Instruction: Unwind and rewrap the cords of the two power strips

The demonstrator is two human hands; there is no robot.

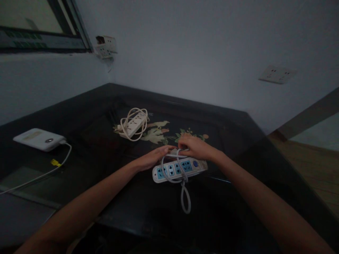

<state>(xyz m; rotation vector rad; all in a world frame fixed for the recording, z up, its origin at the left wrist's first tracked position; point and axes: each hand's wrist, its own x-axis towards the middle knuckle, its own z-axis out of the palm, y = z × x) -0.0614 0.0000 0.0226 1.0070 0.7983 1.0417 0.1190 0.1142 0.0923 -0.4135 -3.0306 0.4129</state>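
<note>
A white power strip (171,170) with blue socket panels lies on the dark glossy table in front of me. Its grey cord (185,197) loops around the strip, and one loop hangs toward me past the near edge. With fingers curled, my right hand (192,145) pinches the cord just behind the strip. My left hand (156,157) is at the strip's far left side, its fingers reaching to the cord beside the right hand. The left fingertips are partly hidden behind the cord and strip, so what they grip is hard to see.
Farther back sits a second power strip (135,121), wrapped in its cream cord. On the left lies a white box-like device (39,138) with a white cable and yellow tag (55,162). Wall sockets (278,74) are at the right; the dark table (227,123) meets the wall.
</note>
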